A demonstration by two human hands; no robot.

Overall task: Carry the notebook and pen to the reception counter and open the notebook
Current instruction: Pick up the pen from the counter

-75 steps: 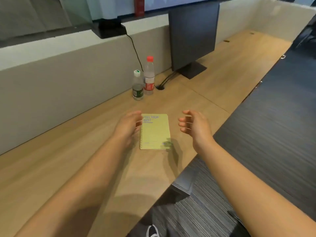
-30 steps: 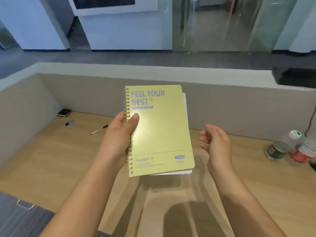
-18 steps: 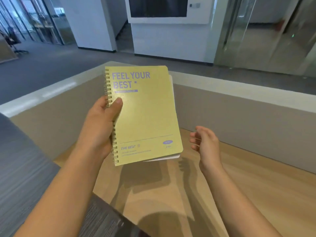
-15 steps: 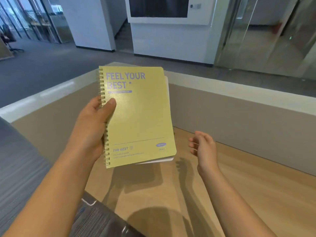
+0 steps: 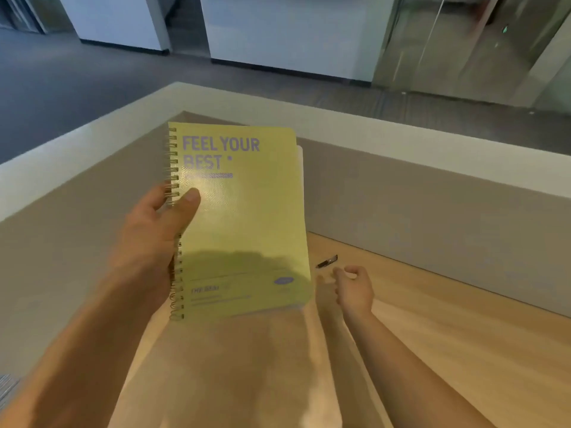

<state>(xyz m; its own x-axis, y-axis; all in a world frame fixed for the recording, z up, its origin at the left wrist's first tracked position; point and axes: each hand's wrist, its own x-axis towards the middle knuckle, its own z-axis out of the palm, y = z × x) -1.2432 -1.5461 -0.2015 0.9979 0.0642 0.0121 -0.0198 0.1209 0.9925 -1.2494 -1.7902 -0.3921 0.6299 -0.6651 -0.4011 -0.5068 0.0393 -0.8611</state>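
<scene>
**deskjockey:** So the left hand [image 5: 148, 236] has the notebook [image 5: 244, 217] pinched at the spiral edge, thumb flat on the yellow cover, other fingers behind it out of sight. It's closed, held up off the wooden desk [image 5: 448, 335], cover facing the camera. Right hand [image 5: 352, 288] is loosely curled, half open, holding nothing, low over the desk just right of the notebook's near corner.

**paperclip_pete:** And the pen [image 5: 327, 261]? I see something small and dark lying on the desk just beyond those right fingers, not touching. Pretty blurry though.

**deskjockey:** Yeah, probably that. I'd say grabbing it is the step in hand. Best way: reach a little farther, pinch it mid-barrel so it doesn't roll toward the grey partition [image 5: 432, 217], and keep the notebook tilted up and clear.
</scene>
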